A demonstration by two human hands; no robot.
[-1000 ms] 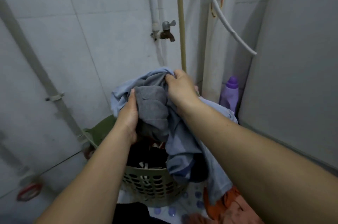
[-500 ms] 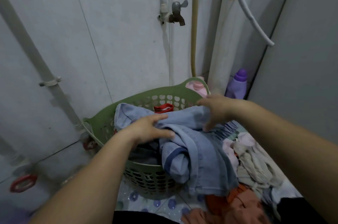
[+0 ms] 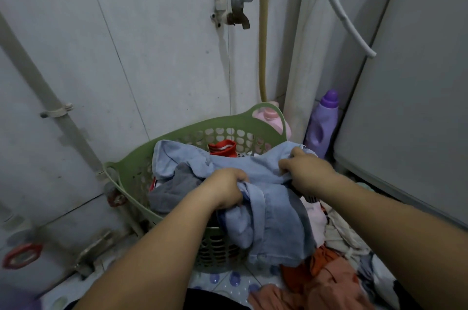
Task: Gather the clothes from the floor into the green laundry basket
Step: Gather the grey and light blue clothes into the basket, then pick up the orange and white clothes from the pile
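Note:
The green laundry basket [image 3: 228, 124] stands against the tiled wall with clothes inside, among them a grey garment [image 3: 174, 188] and a red one [image 3: 222, 147]. A light blue garment [image 3: 273, 221] lies across the basket and spills over its front right rim. My left hand [image 3: 225, 190] grips a bunched fold of it near the basket's middle. My right hand [image 3: 306, 170] grips its far right edge over the rim. A heap of orange [image 3: 324, 282], pink and cream clothes [image 3: 339, 233] lies on the floor to the right of the basket.
A tap [image 3: 239, 9] and pipes run down the wall above the basket. A pink bottle [image 3: 272, 118] and a purple bottle [image 3: 323, 124] stand in the corner behind it. A grey appliance [image 3: 410, 107] fills the right side. A red ring [image 3: 21, 255] lies at lower left.
The blue garment came down from chest height onto the basket. My hands, flat on it half a second ago, now curl into its fabric.

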